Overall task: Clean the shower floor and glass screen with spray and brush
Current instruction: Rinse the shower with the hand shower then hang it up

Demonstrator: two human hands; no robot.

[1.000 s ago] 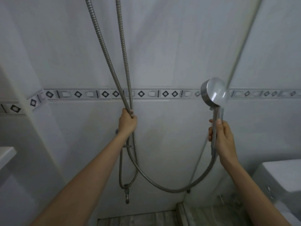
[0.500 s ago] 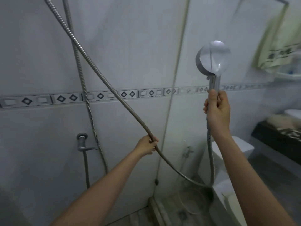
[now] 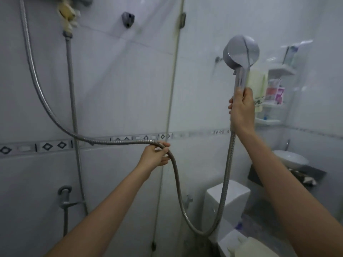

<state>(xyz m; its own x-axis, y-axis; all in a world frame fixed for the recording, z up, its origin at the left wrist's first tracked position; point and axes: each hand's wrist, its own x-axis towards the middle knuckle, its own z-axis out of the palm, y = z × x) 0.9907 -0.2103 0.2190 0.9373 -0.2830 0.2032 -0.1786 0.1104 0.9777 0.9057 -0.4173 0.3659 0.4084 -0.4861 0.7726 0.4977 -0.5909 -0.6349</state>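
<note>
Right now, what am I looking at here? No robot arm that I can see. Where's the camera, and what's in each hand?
There is no machine here, just a person working with bare hands. Every picture comes from one wide-angle camera worn on the person's head. It looks forward and down, so both forearms reach in from the bottom edge.

The right hand is raised and grips the handle of a chrome shower head. The left hand is lower, with its fingers curled round the metal hose that sags in a loop between the two hands.

Behind is a tiled wall with an empty holder up high. To the right stands the glass screen, and a toilet cistern shows through it. No brush is in view.
</note>
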